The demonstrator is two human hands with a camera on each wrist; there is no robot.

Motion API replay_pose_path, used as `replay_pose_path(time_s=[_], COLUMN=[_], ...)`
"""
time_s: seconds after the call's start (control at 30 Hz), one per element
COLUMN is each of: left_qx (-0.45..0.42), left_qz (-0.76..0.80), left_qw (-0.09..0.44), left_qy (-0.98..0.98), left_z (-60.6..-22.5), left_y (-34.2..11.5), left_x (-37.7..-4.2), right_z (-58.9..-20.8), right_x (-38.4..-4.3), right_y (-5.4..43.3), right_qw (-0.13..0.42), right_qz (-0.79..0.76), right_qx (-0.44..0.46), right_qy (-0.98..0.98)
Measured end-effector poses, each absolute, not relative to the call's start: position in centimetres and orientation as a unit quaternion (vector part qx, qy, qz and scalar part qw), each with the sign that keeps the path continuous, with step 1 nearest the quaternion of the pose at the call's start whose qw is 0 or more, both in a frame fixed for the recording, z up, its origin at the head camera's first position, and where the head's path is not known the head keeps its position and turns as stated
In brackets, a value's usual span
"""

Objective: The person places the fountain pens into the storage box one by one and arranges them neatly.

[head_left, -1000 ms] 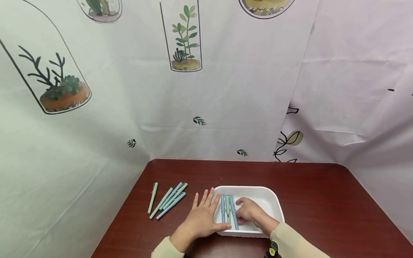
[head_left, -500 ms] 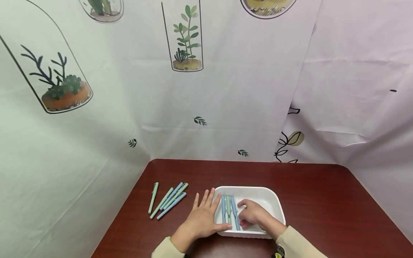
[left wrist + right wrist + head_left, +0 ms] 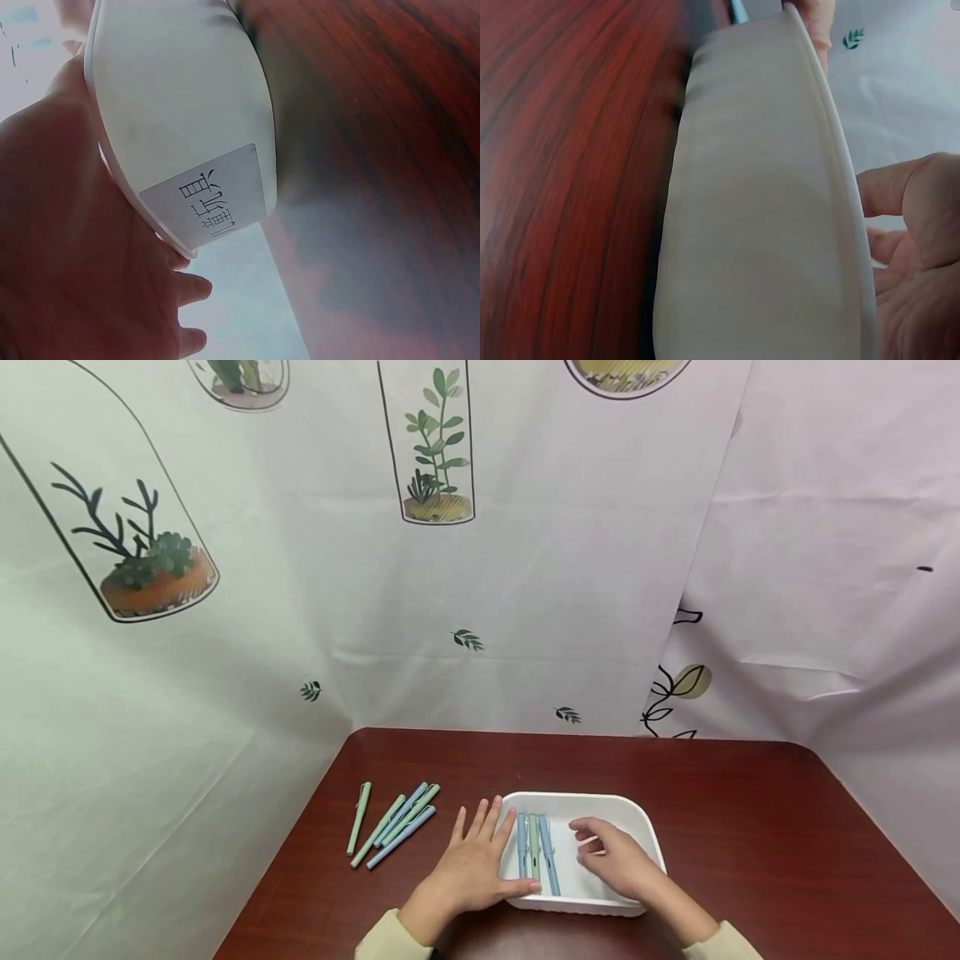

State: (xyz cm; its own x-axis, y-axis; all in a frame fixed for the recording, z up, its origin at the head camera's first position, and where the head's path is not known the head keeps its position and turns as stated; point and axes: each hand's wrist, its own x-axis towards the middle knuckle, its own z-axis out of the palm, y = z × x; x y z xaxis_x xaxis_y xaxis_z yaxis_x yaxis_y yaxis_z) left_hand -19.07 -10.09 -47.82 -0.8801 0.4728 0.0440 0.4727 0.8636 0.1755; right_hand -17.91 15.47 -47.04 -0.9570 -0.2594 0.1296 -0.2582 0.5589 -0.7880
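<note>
Reddish tabletop (image 3: 735, 827) had pens (image 3: 534, 847) mid-lineup in that tray (image 3: 577, 906) I guess, left hand (image 3: 474, 866) spread, right hand (image 3: 618, 858) loose, empty, probably needing another.

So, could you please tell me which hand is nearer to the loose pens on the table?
Left. The left hand is at the left end of the tray, just right of the loose pens; the right hand is over the tray's right half, farther off.
</note>
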Motion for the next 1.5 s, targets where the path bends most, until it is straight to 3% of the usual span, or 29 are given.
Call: replay_pose_path(time_s=[0.1,0.27,0.37,1.0,1.5], left_qx=[0.243,0.244,0.249,0.255,0.253], left_qz=[0.083,0.081,0.082,0.092,0.099], left_qw=[0.003,0.009,0.007,0.01,0.02], left_qy=[0.966,0.966,0.965,0.962,0.962], left_z=[-47.9,-48.0,-47.9,-47.8,-47.5], left_y=[-10.0,-9.9,-9.9,-10.4,-10.4], left_x=[-19.2,-19.2,-19.2,-19.1,-19.2], right_z=[-46.9,-47.1,-47.3,-49.0,-49.6], right_x=[-17.5,-16.8,-16.5,-14.8,-13.7], right_y=[16.0,17.5,18.7,22.3,22.2], right_qw=[-0.061,-0.233,-0.292,-0.26,-0.189], right_qz=[-0.413,-0.306,-0.266,-0.183,-0.177], right_qx=[-0.15,-0.195,-0.208,-0.186,-0.158], right_qy=[0.896,0.902,0.895,0.929,0.953])
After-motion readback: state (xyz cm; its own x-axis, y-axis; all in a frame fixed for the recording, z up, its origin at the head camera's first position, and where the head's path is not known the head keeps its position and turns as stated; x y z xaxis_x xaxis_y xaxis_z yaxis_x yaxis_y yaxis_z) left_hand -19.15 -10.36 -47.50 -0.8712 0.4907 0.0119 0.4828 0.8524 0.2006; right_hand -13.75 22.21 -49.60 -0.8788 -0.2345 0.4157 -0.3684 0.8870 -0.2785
